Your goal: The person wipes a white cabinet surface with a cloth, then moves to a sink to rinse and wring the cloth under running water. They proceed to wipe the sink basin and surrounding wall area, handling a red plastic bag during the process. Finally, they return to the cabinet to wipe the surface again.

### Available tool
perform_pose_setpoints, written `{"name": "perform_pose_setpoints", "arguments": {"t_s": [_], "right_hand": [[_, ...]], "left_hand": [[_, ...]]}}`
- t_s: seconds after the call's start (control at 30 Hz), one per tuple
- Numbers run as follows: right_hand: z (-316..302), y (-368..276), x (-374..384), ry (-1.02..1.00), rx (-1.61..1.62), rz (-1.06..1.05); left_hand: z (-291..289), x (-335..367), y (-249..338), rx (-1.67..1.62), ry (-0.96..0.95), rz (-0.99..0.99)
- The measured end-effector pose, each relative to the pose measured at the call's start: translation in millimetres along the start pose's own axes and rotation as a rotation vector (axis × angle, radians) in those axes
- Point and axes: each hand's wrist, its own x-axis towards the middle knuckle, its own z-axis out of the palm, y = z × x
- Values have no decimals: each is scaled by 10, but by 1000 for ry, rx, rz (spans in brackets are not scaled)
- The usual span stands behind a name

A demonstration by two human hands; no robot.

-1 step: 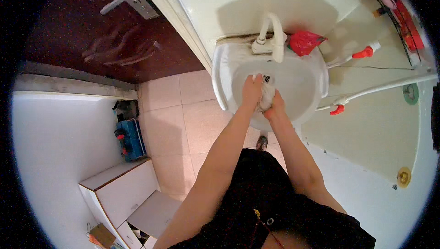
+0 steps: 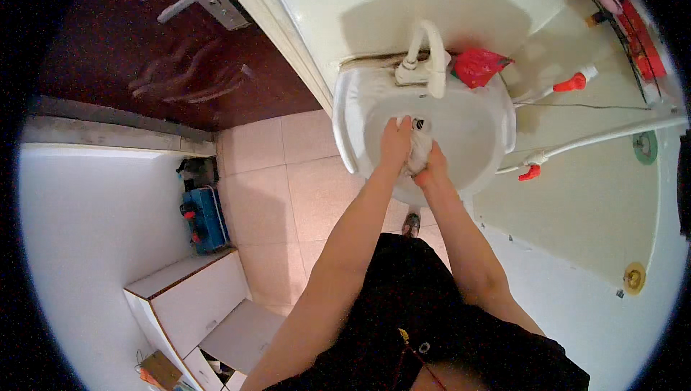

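Note:
Both my hands are low inside a white washbasin (image 2: pixel 471 142), gripping a bunched whitish cloth (image 2: pixel 419 152) between them. My left hand (image 2: pixel 396 145) is closed on the cloth's left side, fingers toward the drain (image 2: pixel 419 124). From the right, my right hand (image 2: pixel 433 165) wraps round its lower end. The cloth's exact kind cannot be made out. Above the basin's far side arches a cream faucet (image 2: pixel 432 56); no stream of water can be made out from its spout.
A red plastic packet (image 2: pixel 481 67) lies on the basin's back ledge, right of the faucet. White pipes with red-handled valves (image 2: pixel 530 172) run along the right wall. At left are a dark red door (image 2: pixel 180 67), a blue case (image 2: pixel 205 219) and a white cabinet (image 2: pixel 194 297).

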Motion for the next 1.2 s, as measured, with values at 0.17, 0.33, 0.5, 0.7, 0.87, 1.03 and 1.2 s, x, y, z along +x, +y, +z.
{"name": "perform_pose_setpoints", "arguments": {"t_s": [0.17, 0.33, 0.5, 0.7, 0.87, 1.03, 1.2], "right_hand": [[-153, -237, 208, -85, 55, -84], [-365, -159, 282, -700, 104, 39], [-198, 23, 196, -349, -193, -244], [224, -114, 108, 61, -136, -115], [47, -672, 436, 48, -1492, -935], [852, -837, 407, -280, -1752, -1538], [583, -873, 564, -384, -1860, -1437]], "left_hand": [[114, -44, 47, 142, -80, 34], [406, -481, -232, 447, 74, 703], [106, 0, -6, 525, -193, 390], [-36, 651, -504, 235, -130, 141], [-118, 327, -127, -309, -209, -3], [-346, 146, 75, -142, 33, 135], [-332, -7, 162, -216, 87, 344]]}}
